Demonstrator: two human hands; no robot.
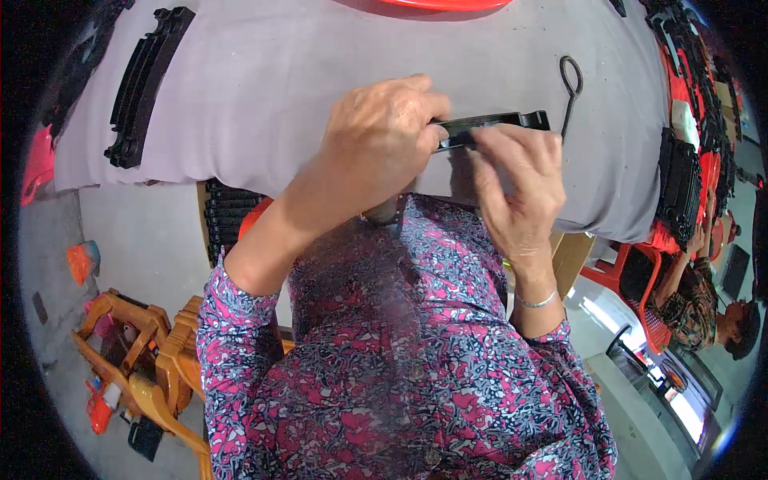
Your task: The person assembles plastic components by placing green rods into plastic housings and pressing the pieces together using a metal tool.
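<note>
My left hand point(384, 120) grips the left end of a long, narrow black plastic piece point(528, 120), its thumb and fingers closed round that end. The piece has raised edges and is held just above the grey cloth. Over its middle is my right hand point(520, 176), thumb and bent fingertips drawn together at the recess. Those fingertips are slightly blurred, and whatever they pinch is too small or hidden to make out. A dark metal rod with a looped end point(570, 84) lies on the cloth just beyond the piece's right end.
Grey cloth point(264, 80) covers the work surface. A black slotted strip point(148, 88) lies at the left, and a red basin's rim point(440, 4) shows at the far edge. Black parts point(680, 184) are piled at the right, near another seated person point(692, 312). Wooden chairs point(152, 352) stand lower left.
</note>
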